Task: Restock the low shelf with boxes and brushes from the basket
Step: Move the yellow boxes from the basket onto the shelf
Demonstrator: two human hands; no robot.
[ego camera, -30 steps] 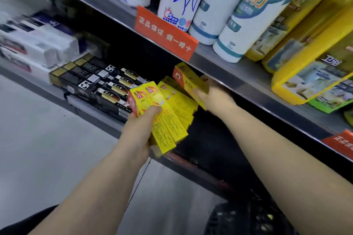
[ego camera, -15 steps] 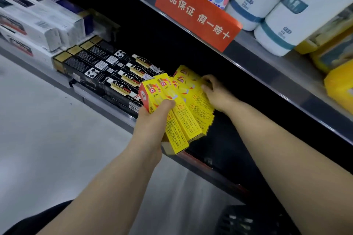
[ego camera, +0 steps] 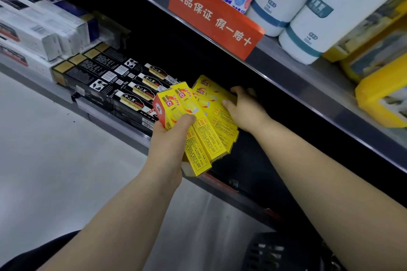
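My left hand (ego camera: 168,138) grips two long yellow boxes (ego camera: 198,141) side by side, thumb on top, just in front of the low shelf (ego camera: 220,183). On that shelf lies a small stack of the same yellow boxes (ego camera: 223,122), right of a row of black boxes (ego camera: 114,81). My right hand (ego camera: 246,110) lies on the stack, thumb on the top box and fingers curled over its far side. The dark basket (ego camera: 271,253) shows at the bottom edge; its contents are hidden. No brushes are in view.
White and blue cartons (ego camera: 37,35) fill the shelf's far left. The upper shelf carries an orange sign (ego camera: 213,15), white bottles (ego camera: 308,17) and yellow packs (ego camera: 383,99). Right of the yellow stack the low shelf is dark. Pale floor (ego camera: 55,171) lies on the left.
My right hand brought one yellow box down onto the stack and stays on it. My left hand kept its boxes and shifted slightly closer to the shelf. The view tilted lower.
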